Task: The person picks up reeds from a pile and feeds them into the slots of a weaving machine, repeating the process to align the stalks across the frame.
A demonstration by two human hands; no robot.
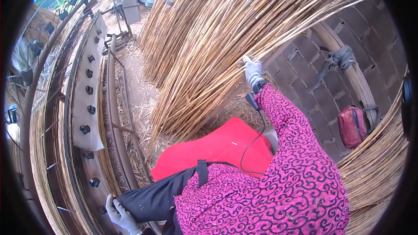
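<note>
My right hand [252,70], in a pale work glove, is closed on a few reed stalks at the near edge of a large reed bundle [217,39]. The stalks run up to the right from my fingers. My left hand [120,216], also gloved, is low on the left beside my knee. Its fingers are loosely bent and apart, close to a black knob [103,209] on a long metal frame [80,169]. A pale strip [88,122] with several black knobs lies along that frame.
A red cloth-like cover [213,150] lies before my lap. More reeds [374,178] are at the right, near a red bag [352,127] and a wooden pole [355,74]. A brown rail [114,104] stands left of the straw-littered floor [139,82]. A brick wall [305,61] rises behind.
</note>
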